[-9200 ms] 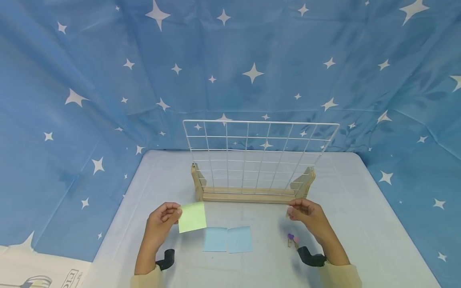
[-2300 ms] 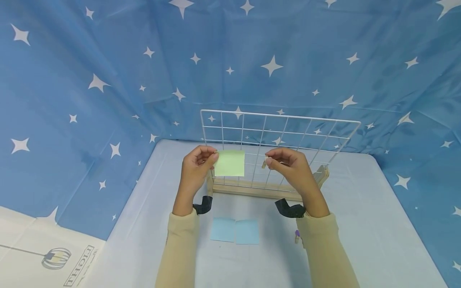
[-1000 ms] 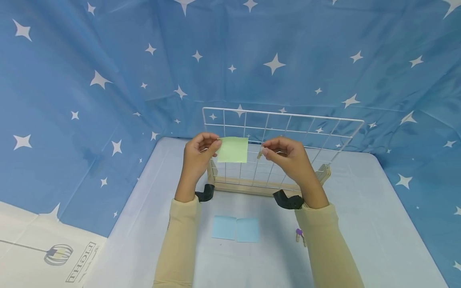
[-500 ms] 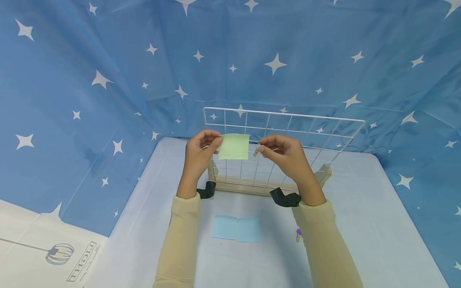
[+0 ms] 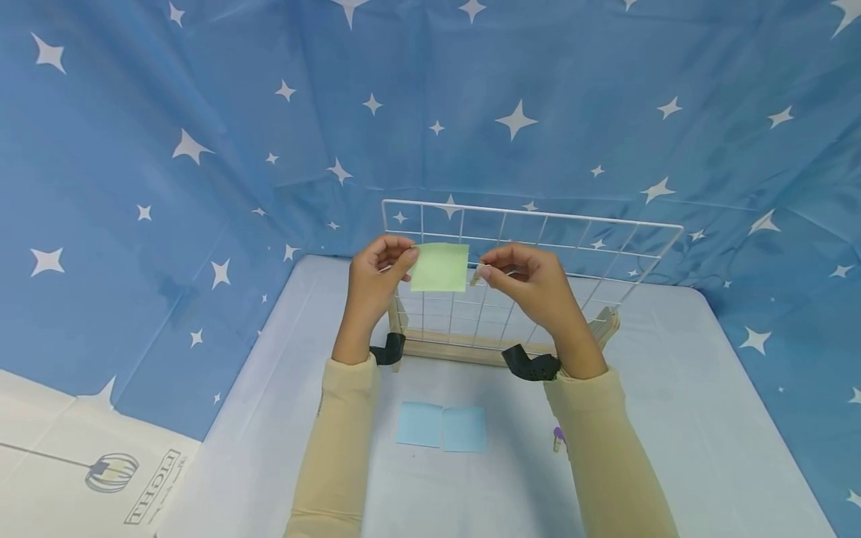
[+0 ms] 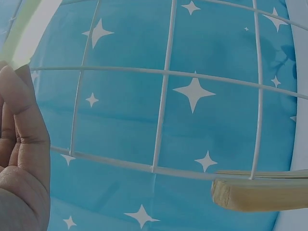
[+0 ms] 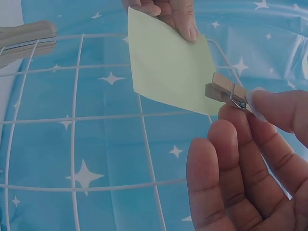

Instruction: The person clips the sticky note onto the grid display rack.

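Note:
A pale green sticky note (image 5: 440, 267) is pinched at its left edge between the thumb and fingers of my left hand (image 5: 377, 280). It hangs in front of the upper left part of a white wire grid (image 5: 538, 240). My right hand (image 5: 531, 288) pinches a small wooden clothespin (image 7: 226, 91) just right of the note. In the right wrist view, the clothespin's tip overlaps the note's edge; whether it grips the paper I cannot tell. The left wrist view shows my left fingers (image 6: 24, 106) at the note's corner (image 6: 29, 33).
The grid stands in a wooden base (image 5: 464, 351). Two blue sticky notes (image 5: 420, 424) lie side by side on the white table (image 5: 255, 448). A clothespin with a purple top (image 5: 557, 437) lies partly beside the right sleeve. A blue starry cloth (image 5: 430, 90) hangs behind.
Both hands have risen from above the table to the grid. Over the last second, the note has shifted slightly up and right, while the right hand with the clothespin has come left, narrowing the gap.

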{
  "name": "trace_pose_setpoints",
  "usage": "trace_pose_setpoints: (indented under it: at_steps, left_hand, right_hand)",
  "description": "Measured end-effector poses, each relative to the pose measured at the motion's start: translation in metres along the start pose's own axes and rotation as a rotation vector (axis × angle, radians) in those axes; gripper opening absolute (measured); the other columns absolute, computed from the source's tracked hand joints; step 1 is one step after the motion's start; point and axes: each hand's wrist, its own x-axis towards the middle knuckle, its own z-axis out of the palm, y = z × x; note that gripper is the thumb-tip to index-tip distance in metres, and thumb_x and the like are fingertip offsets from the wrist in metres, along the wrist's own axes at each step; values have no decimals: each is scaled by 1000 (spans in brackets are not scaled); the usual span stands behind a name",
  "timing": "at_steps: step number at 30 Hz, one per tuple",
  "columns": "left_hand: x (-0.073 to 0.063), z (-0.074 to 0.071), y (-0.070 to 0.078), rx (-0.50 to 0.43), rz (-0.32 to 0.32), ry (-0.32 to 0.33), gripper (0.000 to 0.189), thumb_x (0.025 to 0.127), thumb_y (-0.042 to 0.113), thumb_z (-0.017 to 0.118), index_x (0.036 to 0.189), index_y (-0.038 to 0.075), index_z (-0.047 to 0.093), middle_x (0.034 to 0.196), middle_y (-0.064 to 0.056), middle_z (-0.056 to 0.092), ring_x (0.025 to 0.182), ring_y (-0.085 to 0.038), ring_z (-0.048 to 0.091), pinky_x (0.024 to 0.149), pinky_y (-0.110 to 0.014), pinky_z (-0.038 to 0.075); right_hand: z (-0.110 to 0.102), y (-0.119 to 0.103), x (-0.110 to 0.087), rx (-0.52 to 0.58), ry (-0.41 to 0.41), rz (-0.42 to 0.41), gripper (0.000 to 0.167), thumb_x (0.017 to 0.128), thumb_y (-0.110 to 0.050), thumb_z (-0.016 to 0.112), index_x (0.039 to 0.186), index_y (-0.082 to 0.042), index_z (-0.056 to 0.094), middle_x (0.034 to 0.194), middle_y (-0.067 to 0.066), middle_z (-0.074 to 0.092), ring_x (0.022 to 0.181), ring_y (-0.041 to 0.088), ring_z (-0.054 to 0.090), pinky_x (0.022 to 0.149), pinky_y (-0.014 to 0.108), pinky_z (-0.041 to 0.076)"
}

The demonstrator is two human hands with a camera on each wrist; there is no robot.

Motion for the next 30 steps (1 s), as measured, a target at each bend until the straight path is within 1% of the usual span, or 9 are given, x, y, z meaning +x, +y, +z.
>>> trace_pose_setpoints:
  at_steps: [9, 15, 22, 26, 30]
  left_hand:
    - [4, 1, 0, -15, 18, -4, 19, 105, 10, 73, 117, -5, 73, 105, -9, 73, 89, -12, 68, 73, -25, 60]
    - [5, 2, 1, -13, 15, -6, 19, 105, 10, 73, 117, -4, 73, 105, -10, 73, 89, -13, 67, 74, -26, 60]
    - [7, 1, 1, -8, 12, 1, 18, 105, 11, 73, 116, -3, 73, 105, -11, 74, 90, -13, 67, 75, -26, 60]
    - [8, 1, 0, -12, 19, -1, 18, 105, 10, 72, 116, -4, 73, 104, -12, 73, 89, -12, 67, 75, -26, 60]
    - [8, 1, 0, -7, 22, -1, 17, 105, 10, 72, 116, -4, 73, 104, -12, 73, 89, -11, 67, 75, -26, 60]
  right_hand:
    - [0, -7, 7, -20, 4, -14, 16, 102, -1, 73, 115, 7, 76, 106, 20, 77, 91, 6, 71, 83, 19, 59]
    - [0, -10, 10, -31, 9, -26, 16, 102, -2, 73, 115, 8, 75, 107, 21, 77, 90, 5, 71, 83, 19, 59]
    - [2, -12, 16, -31, 39, -65, 13, 101, 1, 73, 112, 7, 75, 103, 20, 76, 85, 7, 70, 80, 19, 59]
    - [5, -14, 18, -30, 62, -89, 11, 100, 3, 74, 110, 7, 76, 102, 20, 76, 85, 5, 70, 78, 18, 60]
    - [8, -14, 20, -52, 80, -107, 9, 99, 4, 74, 107, 6, 77, 101, 19, 77, 85, 3, 70, 77, 18, 59]
